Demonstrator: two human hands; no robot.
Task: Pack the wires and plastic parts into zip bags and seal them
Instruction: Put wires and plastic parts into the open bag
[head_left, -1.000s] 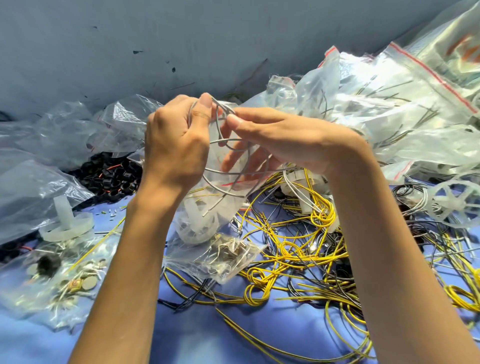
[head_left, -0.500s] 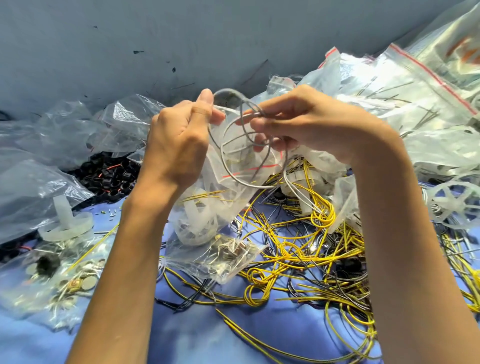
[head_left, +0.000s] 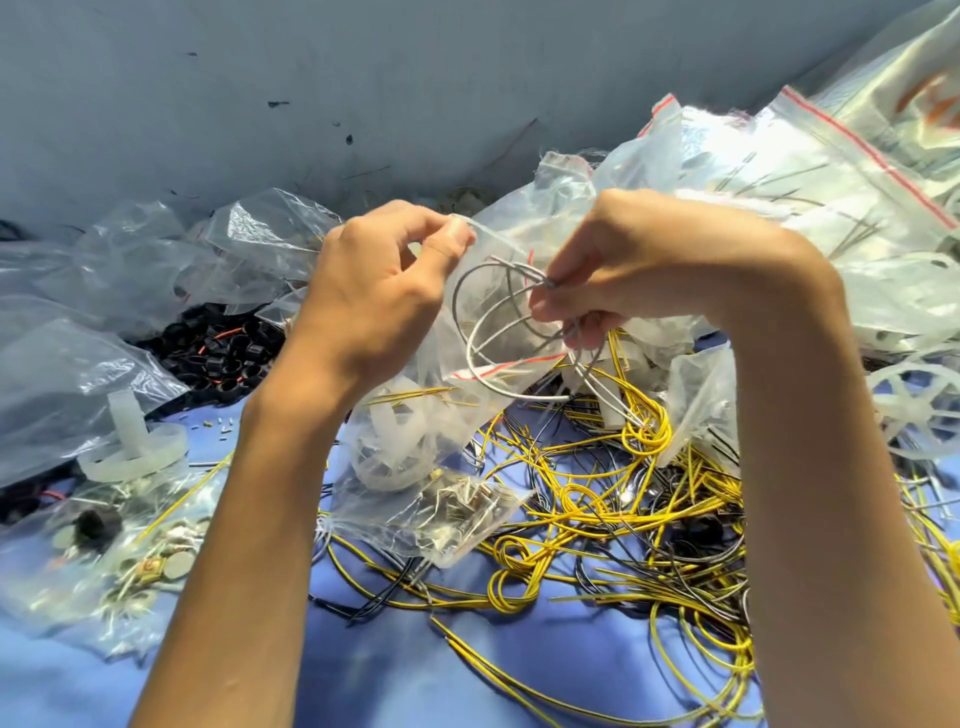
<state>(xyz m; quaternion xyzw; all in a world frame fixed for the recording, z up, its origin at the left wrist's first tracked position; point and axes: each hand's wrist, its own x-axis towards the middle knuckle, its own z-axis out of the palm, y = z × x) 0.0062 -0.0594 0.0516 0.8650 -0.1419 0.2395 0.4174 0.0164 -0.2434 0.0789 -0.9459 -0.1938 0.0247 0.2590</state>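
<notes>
The left hand (head_left: 379, 306) holds up a clear plastic zip bag with a red seal strip (head_left: 447, 384), its thumb and forefinger pinching one lip of the mouth. The bag hangs mouth-up, with its long axis running down toward the blue tabletop (head_left: 363, 675). A white spoked plastic wheel (head_left: 389, 452) sits in its bottom.

The right hand (head_left: 654, 270) is just beside it, fingertips closed on a coil of grey wire (head_left: 519, 398). The loops stand roughly upright at the bag's mouth and the loose ends trail down to the right. Through the creased film I can't quite say whether the coil is already inside.

Under the bag lies a smaller clear bag of little metal parts (head_left: 457, 514). It rests on a tangle of yellow and black wires (head_left: 597, 499). Larger red-striped zip bags holding thin wires (head_left: 831, 171) are heaped at the far right.
</notes>
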